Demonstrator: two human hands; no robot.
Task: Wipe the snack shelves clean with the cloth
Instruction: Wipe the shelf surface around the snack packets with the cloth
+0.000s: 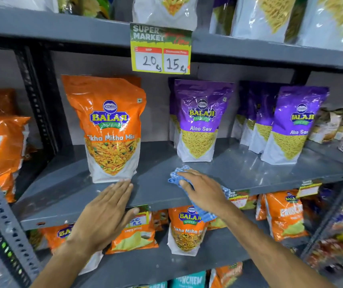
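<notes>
Flat on the shelf, the cloth lies under the right hand, bunched past its spread, straight fingertips and trailing behind the wrist. Left hand rests open, fingers straight, tips just below the orange bag.

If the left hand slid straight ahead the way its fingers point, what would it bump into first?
Probably the orange bag: the left hand lies flat on the shelf, fingers almost at the bag's base.
</notes>
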